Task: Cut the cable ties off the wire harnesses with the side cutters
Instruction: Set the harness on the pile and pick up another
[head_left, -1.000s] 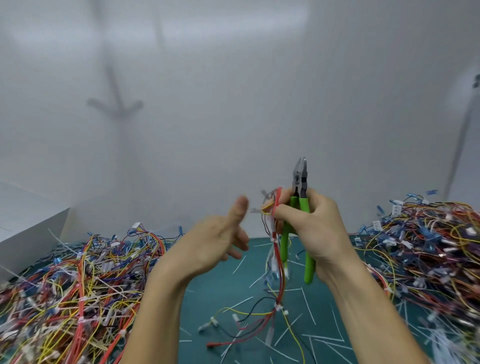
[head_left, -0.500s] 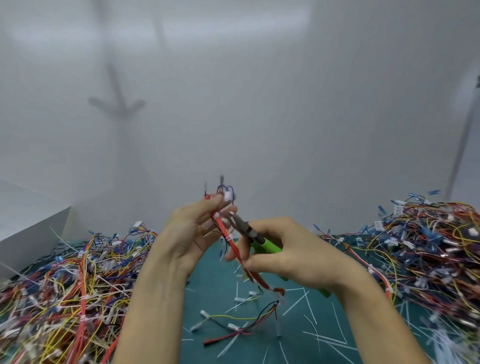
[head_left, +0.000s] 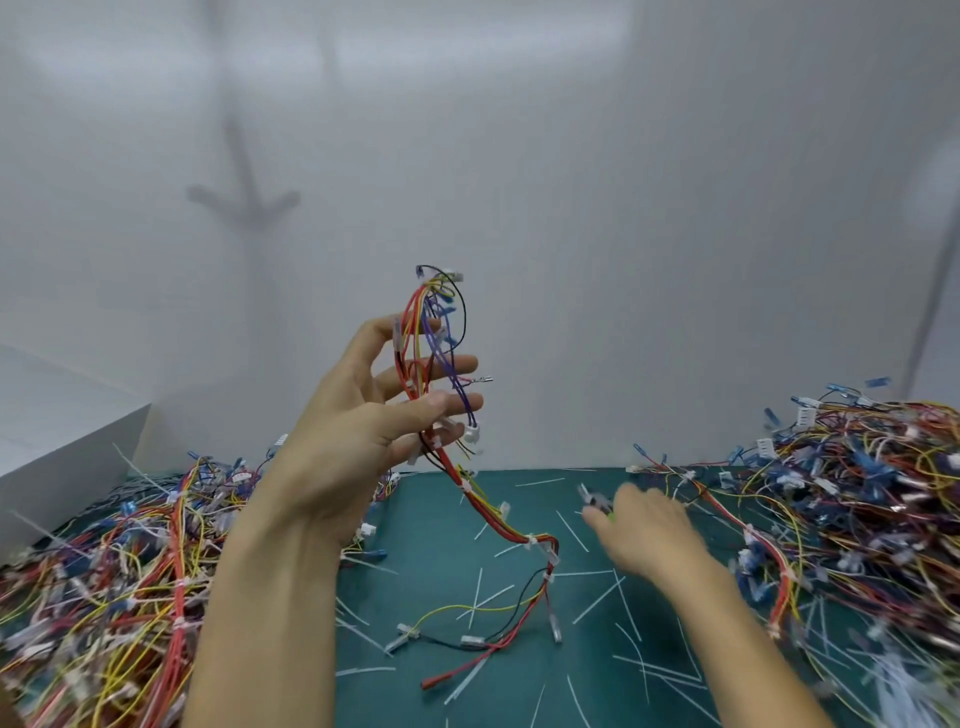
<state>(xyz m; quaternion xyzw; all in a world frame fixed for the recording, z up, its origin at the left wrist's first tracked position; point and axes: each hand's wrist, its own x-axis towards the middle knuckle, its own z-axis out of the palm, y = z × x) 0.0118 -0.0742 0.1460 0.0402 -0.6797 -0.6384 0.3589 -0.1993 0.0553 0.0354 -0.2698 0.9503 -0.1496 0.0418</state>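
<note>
A person's left hand (head_left: 358, 441) holds a harness (head_left: 456, 475) up over a green mat (head_left: 441, 571), pinching the wires between thumb and loosely spread fingers. The harness stands almost upright through that grip, its top fanning out above the fingertips. Below the hand it slants down and to the right until its tail lies on the mat. White ties (head_left: 531, 543) bind that slanting stretch, which lies between the two hands. The right hand (head_left: 649, 535) hovers low over the mat, below and to the right of the raised hand, and is blurred. The grey nose of the cutters (head_left: 592, 499) and a sliver of green handle show at its fingers, so it appears to be gripping the tool, though how the fingers lie cannot be made out. The nose points up and left, towards the harness. The right hand is the nearer one to the lower ties, and a cut there looks to need only a short reach across and upward. White offcuts (head_left: 597, 600) litter the mat. A left pile (head_left: 104, 571) and a right pile (head_left: 857, 493) of tangled harnesses flank it, and a white box (head_left: 62, 467) sits at far left.
</note>
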